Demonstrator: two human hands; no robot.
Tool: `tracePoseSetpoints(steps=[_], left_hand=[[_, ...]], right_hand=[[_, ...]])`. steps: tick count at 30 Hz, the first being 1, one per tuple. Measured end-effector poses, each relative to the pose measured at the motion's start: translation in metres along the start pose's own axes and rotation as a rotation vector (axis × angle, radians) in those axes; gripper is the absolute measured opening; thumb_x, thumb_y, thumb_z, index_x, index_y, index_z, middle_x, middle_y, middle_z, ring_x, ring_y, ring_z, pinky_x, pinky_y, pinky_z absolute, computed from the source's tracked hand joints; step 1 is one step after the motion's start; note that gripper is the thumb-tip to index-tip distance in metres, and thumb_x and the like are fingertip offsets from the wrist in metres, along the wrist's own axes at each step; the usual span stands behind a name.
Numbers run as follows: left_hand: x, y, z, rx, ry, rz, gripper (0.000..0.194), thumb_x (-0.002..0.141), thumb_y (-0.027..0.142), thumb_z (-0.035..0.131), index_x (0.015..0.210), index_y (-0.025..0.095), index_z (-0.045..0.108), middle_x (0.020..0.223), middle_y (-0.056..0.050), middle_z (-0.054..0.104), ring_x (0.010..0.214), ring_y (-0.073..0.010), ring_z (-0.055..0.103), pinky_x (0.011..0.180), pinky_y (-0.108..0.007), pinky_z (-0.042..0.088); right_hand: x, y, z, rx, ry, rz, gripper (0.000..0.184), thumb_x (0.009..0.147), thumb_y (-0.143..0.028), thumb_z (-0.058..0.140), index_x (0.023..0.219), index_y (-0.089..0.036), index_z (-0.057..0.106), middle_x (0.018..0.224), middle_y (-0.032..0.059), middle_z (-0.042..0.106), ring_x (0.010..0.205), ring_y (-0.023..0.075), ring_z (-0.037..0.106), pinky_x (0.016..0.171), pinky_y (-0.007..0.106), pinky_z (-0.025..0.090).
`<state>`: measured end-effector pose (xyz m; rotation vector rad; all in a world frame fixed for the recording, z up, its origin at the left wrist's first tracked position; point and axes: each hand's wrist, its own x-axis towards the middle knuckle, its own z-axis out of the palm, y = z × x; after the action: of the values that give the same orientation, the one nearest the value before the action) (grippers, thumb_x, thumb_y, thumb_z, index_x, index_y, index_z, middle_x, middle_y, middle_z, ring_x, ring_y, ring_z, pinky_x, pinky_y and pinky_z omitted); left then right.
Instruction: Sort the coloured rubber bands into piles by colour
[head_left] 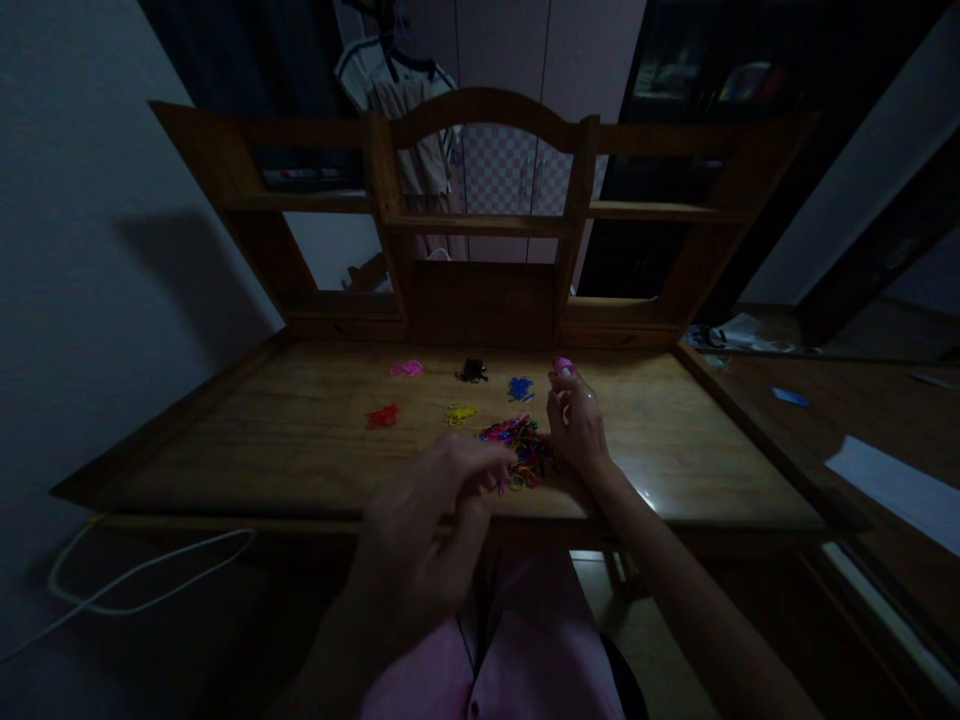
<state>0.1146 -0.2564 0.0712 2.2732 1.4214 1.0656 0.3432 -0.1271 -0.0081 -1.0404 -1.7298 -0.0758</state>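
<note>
We see the step in hand as close work at the mixed pile (534, 470) of thin, many-coloured bands, which lies near the front edge of the counter (247, 430), between our two hands as the head view shows them. Beyond it and to its left, five smaller heaps lie apart from one another, each of one colour: a pink heap (407, 369), a black heap (472, 371) and a blue heap (520, 389) farther back, with a red heap (383, 415) and a yellow heap (460, 413) nearer to us. Our left hand (435, 510) is loosely curled, thumb and forefinger apart, with nothing visible between them; its fingertips overlap the pile in this view, but we cannot tell whether they touch it. Our right hand (579, 420) reaches past the pile's right side, its fingers bent towards a small pinkish-purple bit (563, 366) at their tips; we cannot tell whether they grip it or whether it lies on the counter, nor how tightly they close. As we judge it, a next move from here calls for a light fingertip pinch, since the bands in the pile look tangled and one pulled up could drag others along. It also calls for keeping our wrists and sleeves clear of the blue and yellow heaps, which lie very near the pile and would scatter easily.
</note>
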Motion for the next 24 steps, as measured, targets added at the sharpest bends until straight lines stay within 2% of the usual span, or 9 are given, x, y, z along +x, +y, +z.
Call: tracePoseSetpoints(steps=[2, 4, 8, 11, 15, 24], left_hand=[[0.004, -0.012, 0.011, -0.009, 0.015, -0.005, 0.032, 0.093, 0.025, 0.047, 0.119, 0.038, 0.059, 0.109, -0.003, 0.063, 0.100, -0.0215, 0.060, 0.088, -0.039, 0.052], [0.007, -0.031, 0.025, -0.007, 0.002, -0.043, 0.030, 0.092, 0.023, 0.046, 0.116, 0.034, 0.061, 0.105, -0.002, 0.064, 0.093, -0.0206, 0.062, 0.085, -0.037, 0.051], [0.010, -0.064, 0.049, 0.001, -0.100, -0.112, 0.022, 0.090, 0.032, 0.054, 0.110, 0.027, 0.064, 0.100, -0.003, 0.062, 0.080, -0.0183, 0.062, 0.075, -0.032, 0.050], [0.013, -0.067, 0.059, -0.029, -0.163, -0.089, 0.024, 0.086, 0.040, 0.061, 0.106, 0.027, 0.065, 0.099, -0.003, 0.060, 0.083, -0.0192, 0.061, 0.076, -0.031, 0.048], [0.019, -0.061, 0.069, -0.066, -0.173, -0.089, 0.019, 0.085, 0.037, 0.062, 0.100, 0.026, 0.066, 0.101, -0.003, 0.059, 0.088, -0.0191, 0.060, 0.077, -0.030, 0.047], [0.027, -0.072, 0.082, -0.149, -0.100, -0.118, 0.013, 0.084, 0.033, 0.064, 0.085, 0.020, 0.066, 0.089, -0.002, 0.059, 0.066, -0.0125, 0.054, 0.064, -0.026, 0.044]], right_hand=[[0.000, 0.000, -0.001, -0.006, -0.005, -0.001, 0.018, 0.091, -0.016, 0.047, 0.108, -0.021, 0.051, 0.094, 0.0070, 0.058, 0.070, 0.0177, 0.052, 0.071, 0.037, 0.046], [0.000, 0.000, -0.001, -0.002, -0.012, -0.001, 0.018, 0.091, -0.017, 0.047, 0.108, -0.021, 0.052, 0.094, 0.0073, 0.058, 0.073, 0.0188, 0.053, 0.072, 0.037, 0.047], [0.000, 0.001, 0.000, -0.006, -0.013, 0.011, 0.017, 0.091, -0.018, 0.047, 0.107, -0.021, 0.052, 0.096, 0.0081, 0.058, 0.077, 0.0200, 0.053, 0.071, 0.037, 0.047], [0.000, 0.003, 0.001, -0.012, -0.009, 0.005, 0.016, 0.091, -0.018, 0.047, 0.107, -0.021, 0.052, 0.094, 0.0079, 0.059, 0.074, 0.0197, 0.053, 0.069, 0.036, 0.046], [-0.001, 0.004, 0.002, -0.005, -0.002, 0.010, 0.016, 0.092, -0.019, 0.047, 0.106, -0.021, 0.053, 0.097, 0.0085, 0.060, 0.073, 0.0188, 0.053, 0.068, 0.035, 0.046], [-0.002, 0.003, 0.001, -0.038, -0.030, 0.047, 0.016, 0.091, -0.019, 0.047, 0.106, -0.020, 0.053, 0.097, 0.0080, 0.060, 0.072, 0.0177, 0.053, 0.069, 0.034, 0.044]])
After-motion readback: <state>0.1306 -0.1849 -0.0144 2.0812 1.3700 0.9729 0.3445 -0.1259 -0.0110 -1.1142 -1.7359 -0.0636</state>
